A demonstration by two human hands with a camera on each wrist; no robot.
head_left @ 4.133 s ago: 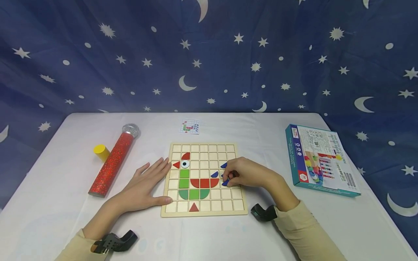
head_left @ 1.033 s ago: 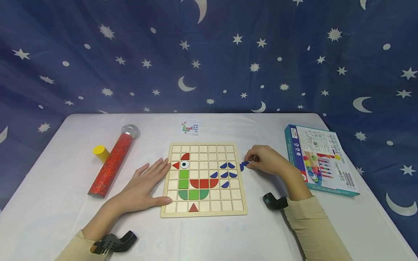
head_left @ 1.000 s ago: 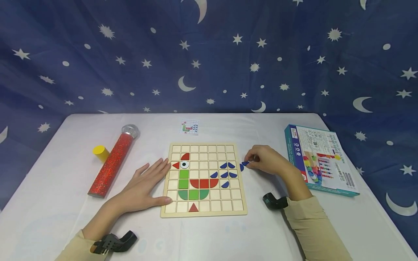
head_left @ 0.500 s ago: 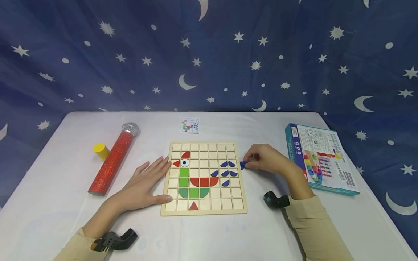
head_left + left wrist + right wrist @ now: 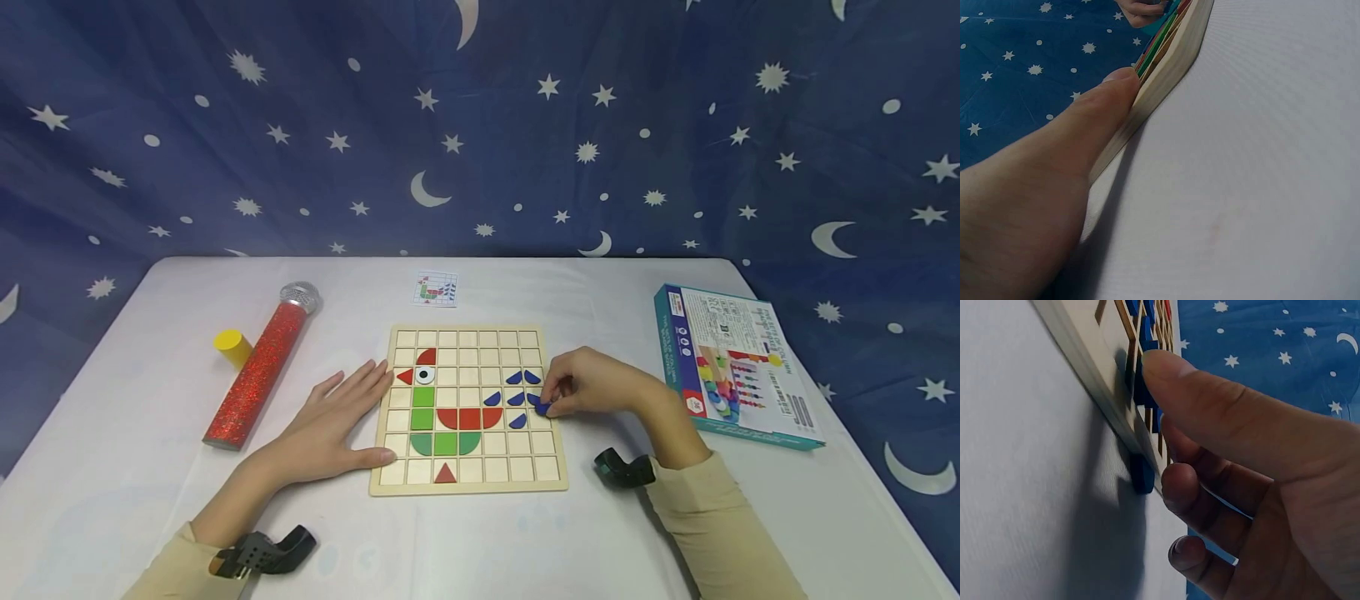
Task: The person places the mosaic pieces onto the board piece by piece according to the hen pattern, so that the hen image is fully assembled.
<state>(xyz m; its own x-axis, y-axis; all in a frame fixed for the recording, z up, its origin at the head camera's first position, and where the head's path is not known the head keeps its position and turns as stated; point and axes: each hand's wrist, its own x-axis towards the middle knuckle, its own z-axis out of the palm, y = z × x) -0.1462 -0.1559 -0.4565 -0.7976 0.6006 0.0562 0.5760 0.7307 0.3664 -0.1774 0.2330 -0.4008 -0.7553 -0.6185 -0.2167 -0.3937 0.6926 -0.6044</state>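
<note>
The right hand (image 5: 592,390) is bringing a blue piece (image 5: 542,408), pinched in its fingers (image 5: 1166,369), from the table back over the right edge of the board (image 5: 467,490), suggesting placement is imminent. The left hand (image 5: 330,425) is lying flat, fingers straight, bracing the board's left edge.

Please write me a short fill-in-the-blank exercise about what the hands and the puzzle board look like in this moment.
1. The right hand pinches a small ____ piece at the right edge of the wooden board.
2. The left hand lies flat, its thumb against the board's ____ edge.
3. The yellow cylinder stands beside a glittery ____ tube.
4. The single piece in the board's bottom row is a red ____.

Missing words: blue; left; red; triangle
</note>
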